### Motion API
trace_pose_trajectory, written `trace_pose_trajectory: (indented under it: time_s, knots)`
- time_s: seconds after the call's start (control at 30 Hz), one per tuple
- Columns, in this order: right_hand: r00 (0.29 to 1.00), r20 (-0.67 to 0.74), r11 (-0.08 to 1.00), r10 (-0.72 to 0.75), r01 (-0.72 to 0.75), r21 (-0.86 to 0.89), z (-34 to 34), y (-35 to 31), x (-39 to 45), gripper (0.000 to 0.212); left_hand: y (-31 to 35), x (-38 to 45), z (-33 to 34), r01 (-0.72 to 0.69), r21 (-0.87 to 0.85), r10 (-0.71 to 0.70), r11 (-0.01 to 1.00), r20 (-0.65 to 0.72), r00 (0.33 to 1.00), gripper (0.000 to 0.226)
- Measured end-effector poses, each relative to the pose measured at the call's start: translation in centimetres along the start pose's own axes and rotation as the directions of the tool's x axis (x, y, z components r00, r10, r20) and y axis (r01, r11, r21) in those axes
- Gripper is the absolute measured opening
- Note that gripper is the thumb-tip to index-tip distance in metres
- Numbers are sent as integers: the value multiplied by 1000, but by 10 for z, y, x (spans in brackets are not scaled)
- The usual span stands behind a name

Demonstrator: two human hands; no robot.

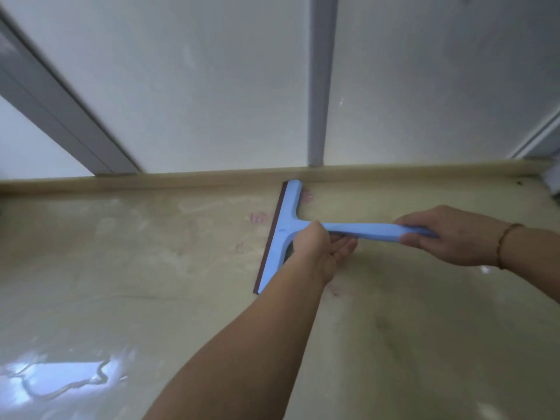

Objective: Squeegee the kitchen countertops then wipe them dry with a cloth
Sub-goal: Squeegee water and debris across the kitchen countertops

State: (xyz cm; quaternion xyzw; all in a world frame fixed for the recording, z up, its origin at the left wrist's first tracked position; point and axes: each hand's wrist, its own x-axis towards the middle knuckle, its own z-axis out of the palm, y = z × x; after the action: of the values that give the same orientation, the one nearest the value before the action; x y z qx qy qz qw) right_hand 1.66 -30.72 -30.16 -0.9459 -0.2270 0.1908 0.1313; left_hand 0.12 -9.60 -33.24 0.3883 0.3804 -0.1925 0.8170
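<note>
A light blue squeegee (286, 225) with a dark rubber blade lies on the beige marbled countertop (151, 268), blade edge down and its top end touching the back upstand. My right hand (448, 234) grips the end of its handle. My left hand (321, 250) holds the handle where it meets the head, thumb on top and fingers underneath. The counter left of the blade carries whitish smears and faint red marks. No cloth is in view.
A pool of water (60, 380) shines on the counter at the near left. A low beige upstand (181, 180) runs along the back, below white panels split by grey frame bars (321, 86). A dark speck sits near the far right corner (519, 183).
</note>
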Motion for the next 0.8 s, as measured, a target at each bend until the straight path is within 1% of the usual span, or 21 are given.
trace_pose_trajectory:
  time_s: [0.03, 0.07, 0.1, 0.13, 0.2, 0.33, 0.4, 0.47, 0.57, 0.67, 0.73, 0.8]
  knots:
    - [1000, -11, 1000, -11, 11, -9, -1, 3, 1, 64, 1, 1, 2, -1, -3, 1, 1000, 5, 1000, 26]
    - [1000, -27, 1000, -13, 13, -15, -2, 8, 1, 50, 0, 0, 5, 6, -1, -6, 1000, 14, 1000, 23]
    - [999, -39, 1000, 5, -6, -15, -6, 14, -1, 38, -1, -1, 11, 20, 5, -20, 1000, 30, 999, 23]
    - [998, -55, 1000, 27, -27, -4, -9, 21, -6, 30, -5, -3, 18, 39, 13, -40, 999, 50, 998, 23]
    - [995, -52, 996, 89, -89, 0, -17, 36, -22, 25, -18, -5, 36, 83, 17, -84, 996, 90, 992, 24]
    - [976, -55, 978, 209, -209, 4, -25, 66, -55, 26, -48, -4, 73, 128, 23, -130, 992, 146, 981, 24]
    - [966, -77, 969, 245, -245, 15, -26, 77, -69, 29, -60, -4, 88, 139, 48, -146, 989, 175, 974, 20]
    - [956, -80, 959, 283, -282, 28, -28, 87, -85, 28, -71, -4, 102, 157, 69, -168, 985, 198, 966, 20]
    - [945, -94, 950, 313, -310, 44, -35, 97, -107, 21, -85, -8, 123, 179, 115, -201, 977, 229, 952, 22]
    - [940, -70, 942, 335, -334, 31, -38, 106, -123, 19, -96, -7, 139, 181, 151, -214, 972, 242, 947, 22]
    - [932, -66, 934, 356, -353, 55, -38, 109, -135, 25, -104, -7, 148, 179, 194, -225, 965, 251, 941, 22]
    - [930, -98, 934, 355, -350, 65, -38, 113, -150, 48, -113, -6, 160, 181, 247, -247, 952, 273, 930, 21]
